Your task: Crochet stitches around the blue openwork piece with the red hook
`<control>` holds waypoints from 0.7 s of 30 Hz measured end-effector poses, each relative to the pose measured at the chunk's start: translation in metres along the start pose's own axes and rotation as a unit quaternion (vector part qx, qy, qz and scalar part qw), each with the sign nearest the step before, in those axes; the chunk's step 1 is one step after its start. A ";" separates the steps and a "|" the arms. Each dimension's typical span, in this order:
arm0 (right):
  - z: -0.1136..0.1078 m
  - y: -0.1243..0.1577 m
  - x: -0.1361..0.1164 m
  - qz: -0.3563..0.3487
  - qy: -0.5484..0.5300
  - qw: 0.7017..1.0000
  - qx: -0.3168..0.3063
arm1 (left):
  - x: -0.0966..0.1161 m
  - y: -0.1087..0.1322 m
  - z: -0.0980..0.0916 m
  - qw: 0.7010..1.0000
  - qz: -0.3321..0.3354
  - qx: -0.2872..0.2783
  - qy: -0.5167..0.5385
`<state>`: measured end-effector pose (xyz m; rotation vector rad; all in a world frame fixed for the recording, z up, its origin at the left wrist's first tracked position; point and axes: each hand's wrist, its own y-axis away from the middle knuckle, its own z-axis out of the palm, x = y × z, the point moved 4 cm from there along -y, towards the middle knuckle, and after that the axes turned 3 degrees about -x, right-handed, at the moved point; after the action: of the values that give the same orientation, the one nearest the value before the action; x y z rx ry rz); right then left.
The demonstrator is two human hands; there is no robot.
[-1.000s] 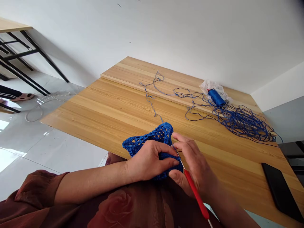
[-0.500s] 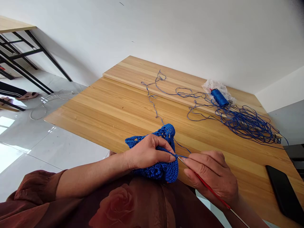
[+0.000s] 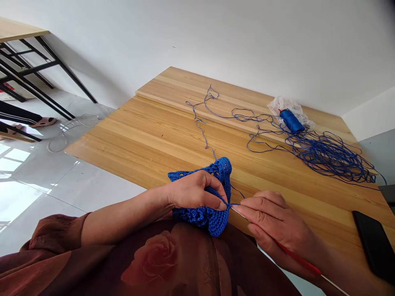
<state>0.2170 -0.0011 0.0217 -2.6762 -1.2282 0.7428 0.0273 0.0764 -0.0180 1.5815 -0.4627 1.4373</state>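
We hold a blue crochet piece (image 3: 216, 220) just past the near edge of the wooden table (image 3: 123, 135), above our lap. Our left hand (image 3: 197, 191) is curled nearly shut around it, with the thumb on top and the fingers tucked beneath, pinching the fabric close to the working edge. Our right hand (image 3: 277, 222) is mostly closed on a crochet hook (image 3: 296, 257), its fingers wrapped around the red handle, and the thin metal tip reaches to the edge of the piece, just beside our left fingertips. Whether the tip has entered a stitch is too small to tell.

The piece looks light and soft, and it should sag wherever we let go. The tight rows seem the safest place to grip, while the open lacy holes near the top look likely to stretch and pull out of shape.

A blue thread (image 3: 206, 131) runs from the piece across the table to a loose tangle (image 3: 327, 156) beside a blue spool (image 3: 291, 121) on crumpled plastic (image 3: 288, 106). A black phone (image 3: 375, 244) lies face down or dark near the table's right edge.
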 end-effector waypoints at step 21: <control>0.021 -0.004 0.031 0.156 -0.210 0.954 0.145 | -0.001 0.001 0.004 0.996 0.011 0.048 0.075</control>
<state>0.2210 0.0221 -0.0072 -2.5631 -0.6802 1.4712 0.0286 0.0720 -0.0185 1.5334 -0.3294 1.6030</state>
